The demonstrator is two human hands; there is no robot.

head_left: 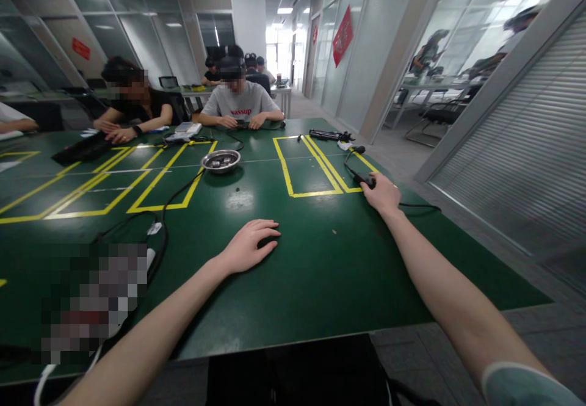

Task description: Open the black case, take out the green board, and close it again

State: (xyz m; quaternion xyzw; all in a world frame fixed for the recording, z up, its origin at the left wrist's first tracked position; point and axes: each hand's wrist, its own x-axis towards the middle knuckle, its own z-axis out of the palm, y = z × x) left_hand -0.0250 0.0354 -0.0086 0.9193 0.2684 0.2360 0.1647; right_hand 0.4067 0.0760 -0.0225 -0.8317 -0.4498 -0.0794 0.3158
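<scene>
On the green table (pixel 302 284), my left hand (pixel 251 246) rests palm down with its fingers stretched out and holds nothing. My right hand (pixel 382 193) reaches forward near the table's right edge. Its fingers close on a small black block on a cable (pixel 365 180), partly hidden by the hand; its exact kind is unclear. From this block a thin black cord loops away to a black plug-like end (pixel 359 149). Another stretch of black cable (pixel 421 206) emerges to the right of my hand.
Yellow tape (pixel 315 195) marks rectangles on the table. A metal bowl (pixel 221 162) holds small shiny pieces. A black folded stand-like object (pixel 330 135) lies at the far edge. Cables and a blurred-out object (pixel 98 302) are at left. Two co-workers (pixel 242 97) (pixel 132 101) sit opposite.
</scene>
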